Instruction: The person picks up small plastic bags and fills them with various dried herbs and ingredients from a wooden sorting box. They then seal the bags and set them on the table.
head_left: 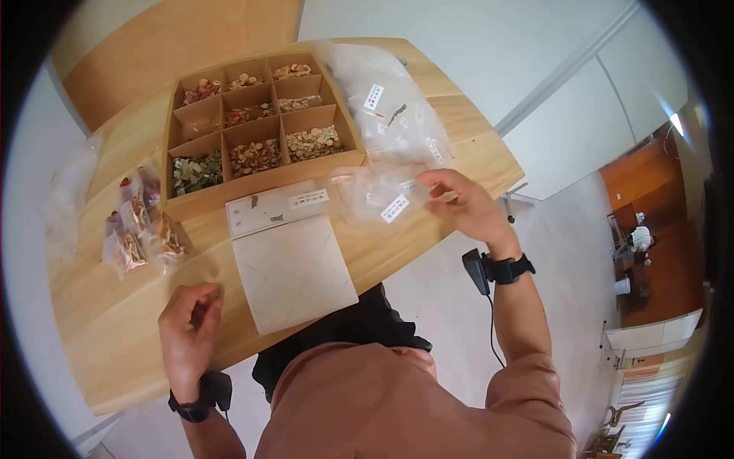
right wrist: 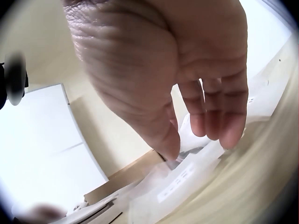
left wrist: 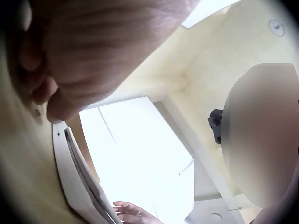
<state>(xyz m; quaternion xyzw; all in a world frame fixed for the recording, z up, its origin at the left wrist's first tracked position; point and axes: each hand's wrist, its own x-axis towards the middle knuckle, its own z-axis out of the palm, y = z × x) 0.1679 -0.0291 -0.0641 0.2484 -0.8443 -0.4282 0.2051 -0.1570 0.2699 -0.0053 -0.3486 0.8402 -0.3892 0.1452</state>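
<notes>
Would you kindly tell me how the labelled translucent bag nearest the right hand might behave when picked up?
The bag is probably floppy, since its thin film looks wrinkled. It seems likely to be light for its size, showing little bulk. Its smooth-looking surface may be slightly slippery.

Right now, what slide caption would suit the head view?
Right hand at labelled bags, left hand near filled packets, before a nine-compartment box of dried pieces.

The table [head_left: 84, 336] is yellowy tan with wavy wood lines, the divided box [head_left: 267, 178] is brown, the dried leaves [head_left: 197, 173] are green, the bag label [head_left: 395, 208] is white with black marks, and the shirt [head_left: 382, 405] is pinky brown.
</notes>
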